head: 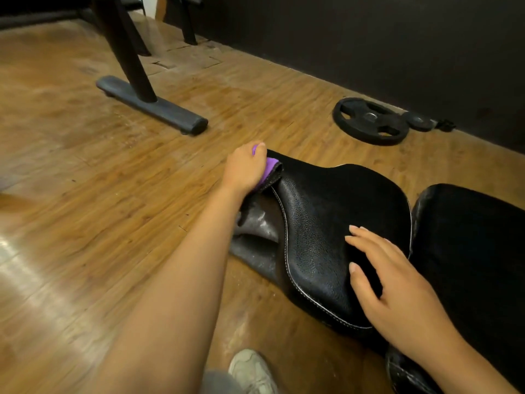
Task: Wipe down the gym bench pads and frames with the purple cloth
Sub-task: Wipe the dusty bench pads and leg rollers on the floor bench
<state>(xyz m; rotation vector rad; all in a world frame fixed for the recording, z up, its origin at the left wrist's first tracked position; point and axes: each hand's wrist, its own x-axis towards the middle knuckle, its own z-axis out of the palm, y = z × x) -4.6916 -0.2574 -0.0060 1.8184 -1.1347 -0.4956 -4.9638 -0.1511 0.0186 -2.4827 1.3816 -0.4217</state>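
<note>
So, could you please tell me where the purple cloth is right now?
In the head view, the purple cloth is gripped in the left hand, pressed against the narrow far end of the seat pad, centre frame.

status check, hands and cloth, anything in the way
Left hand grips purple cloth at seat pad narrow end. Right hand flat on pad. Nothing blocking.

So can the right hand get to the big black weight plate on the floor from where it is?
Probably not: the right hand rests on the black leather seat pad, and the weight plate lies well beyond the pad near the wall.
</note>
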